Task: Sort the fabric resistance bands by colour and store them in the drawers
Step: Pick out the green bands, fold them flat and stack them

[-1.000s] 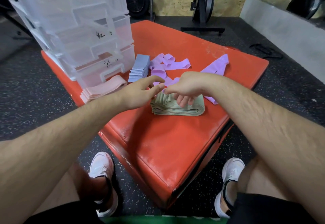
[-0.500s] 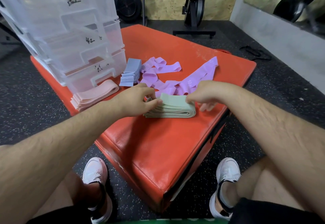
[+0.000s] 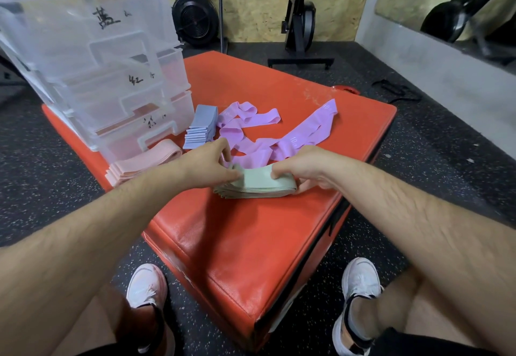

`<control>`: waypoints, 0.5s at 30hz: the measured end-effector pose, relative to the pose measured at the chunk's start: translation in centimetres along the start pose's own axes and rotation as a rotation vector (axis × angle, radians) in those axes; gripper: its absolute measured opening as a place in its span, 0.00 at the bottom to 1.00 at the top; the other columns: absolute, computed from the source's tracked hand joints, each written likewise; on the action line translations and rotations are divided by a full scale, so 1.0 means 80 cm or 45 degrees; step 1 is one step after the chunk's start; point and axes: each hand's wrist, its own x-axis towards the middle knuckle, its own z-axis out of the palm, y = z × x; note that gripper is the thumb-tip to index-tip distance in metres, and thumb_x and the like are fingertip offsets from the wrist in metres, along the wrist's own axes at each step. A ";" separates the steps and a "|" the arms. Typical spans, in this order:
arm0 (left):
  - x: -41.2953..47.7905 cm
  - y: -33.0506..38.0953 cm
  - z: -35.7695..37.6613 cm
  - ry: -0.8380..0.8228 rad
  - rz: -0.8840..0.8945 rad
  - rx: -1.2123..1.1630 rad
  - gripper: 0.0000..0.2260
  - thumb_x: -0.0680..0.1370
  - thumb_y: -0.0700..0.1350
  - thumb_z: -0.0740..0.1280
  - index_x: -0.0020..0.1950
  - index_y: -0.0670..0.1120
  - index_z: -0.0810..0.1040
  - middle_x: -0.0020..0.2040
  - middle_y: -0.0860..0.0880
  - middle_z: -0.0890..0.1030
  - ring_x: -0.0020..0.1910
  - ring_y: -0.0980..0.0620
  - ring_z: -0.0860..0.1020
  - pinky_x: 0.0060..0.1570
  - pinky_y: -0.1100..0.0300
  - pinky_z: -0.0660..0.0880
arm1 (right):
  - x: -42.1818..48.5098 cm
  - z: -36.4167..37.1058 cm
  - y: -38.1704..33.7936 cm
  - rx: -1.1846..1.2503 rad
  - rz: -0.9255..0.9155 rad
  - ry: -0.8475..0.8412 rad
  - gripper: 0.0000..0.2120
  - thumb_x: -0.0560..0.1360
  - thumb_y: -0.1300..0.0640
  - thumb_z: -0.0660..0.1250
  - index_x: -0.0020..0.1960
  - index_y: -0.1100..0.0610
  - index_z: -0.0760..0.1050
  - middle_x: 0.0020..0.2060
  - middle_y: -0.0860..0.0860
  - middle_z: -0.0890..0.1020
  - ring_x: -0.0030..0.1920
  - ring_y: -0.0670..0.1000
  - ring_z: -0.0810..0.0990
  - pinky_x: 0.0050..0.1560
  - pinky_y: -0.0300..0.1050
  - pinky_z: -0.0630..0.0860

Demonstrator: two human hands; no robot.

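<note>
Red pad (image 3: 251,244) bears folded pale-green bands (image 3: 261,185), gripped by both hands (image 3: 206,165) (image 3: 301,168).

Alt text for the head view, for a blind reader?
The left hand and right hand grip a green stack of bands on a red mat. Beyond lie loose purple bands, a blue stack, a pink stack and clear drawers.

Bare hairy forearms (image 3: 92,244), black shorts (image 3: 418,346), white trainers (image 3: 360,280), black ankle socks
</note>
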 end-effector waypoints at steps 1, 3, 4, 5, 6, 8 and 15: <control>0.002 0.000 -0.001 -0.032 0.002 0.012 0.17 0.71 0.55 0.74 0.51 0.49 0.72 0.47 0.52 0.80 0.45 0.50 0.79 0.45 0.54 0.77 | 0.001 0.000 -0.002 -0.020 -0.003 -0.005 0.16 0.66 0.59 0.75 0.51 0.63 0.77 0.40 0.55 0.80 0.38 0.53 0.82 0.44 0.50 0.85; 0.006 0.000 -0.002 -0.076 0.083 0.134 0.23 0.67 0.59 0.73 0.56 0.51 0.72 0.54 0.53 0.76 0.54 0.49 0.75 0.52 0.55 0.72 | -0.001 -0.001 -0.007 -0.135 -0.033 0.021 0.18 0.61 0.54 0.75 0.47 0.60 0.77 0.36 0.54 0.79 0.34 0.54 0.80 0.43 0.49 0.84; 0.006 0.003 -0.003 -0.109 0.143 0.155 0.29 0.63 0.63 0.71 0.60 0.53 0.72 0.57 0.54 0.74 0.58 0.50 0.72 0.57 0.57 0.69 | -0.002 -0.002 -0.011 -0.204 -0.078 0.041 0.17 0.58 0.51 0.75 0.42 0.58 0.76 0.33 0.52 0.76 0.32 0.54 0.77 0.39 0.47 0.82; 0.006 0.006 -0.005 -0.152 0.192 0.079 0.35 0.61 0.65 0.70 0.65 0.54 0.71 0.61 0.55 0.73 0.62 0.51 0.70 0.62 0.57 0.67 | -0.004 -0.004 -0.016 -0.249 -0.135 0.050 0.15 0.57 0.50 0.74 0.38 0.55 0.74 0.31 0.51 0.73 0.31 0.53 0.73 0.35 0.43 0.76; 0.005 0.013 -0.007 -0.211 0.208 -0.079 0.39 0.61 0.65 0.71 0.70 0.55 0.69 0.64 0.56 0.72 0.65 0.53 0.69 0.65 0.58 0.66 | -0.005 -0.007 -0.020 -0.256 -0.191 0.048 0.13 0.58 0.50 0.74 0.36 0.54 0.73 0.29 0.49 0.71 0.31 0.51 0.70 0.34 0.40 0.70; 0.007 0.023 -0.010 -0.323 0.192 -0.402 0.42 0.66 0.61 0.75 0.76 0.57 0.62 0.69 0.57 0.71 0.69 0.58 0.68 0.67 0.62 0.65 | -0.004 -0.015 -0.031 -0.201 -0.290 0.021 0.12 0.59 0.51 0.74 0.38 0.56 0.78 0.31 0.47 0.74 0.33 0.49 0.72 0.36 0.41 0.70; 0.035 0.024 -0.031 -0.452 0.162 -0.813 0.23 0.69 0.50 0.76 0.63 0.53 0.76 0.55 0.53 0.82 0.54 0.56 0.81 0.50 0.63 0.76 | 0.020 -0.036 -0.071 -0.075 -0.532 0.003 0.14 0.66 0.58 0.74 0.51 0.58 0.81 0.41 0.53 0.85 0.41 0.50 0.82 0.48 0.48 0.81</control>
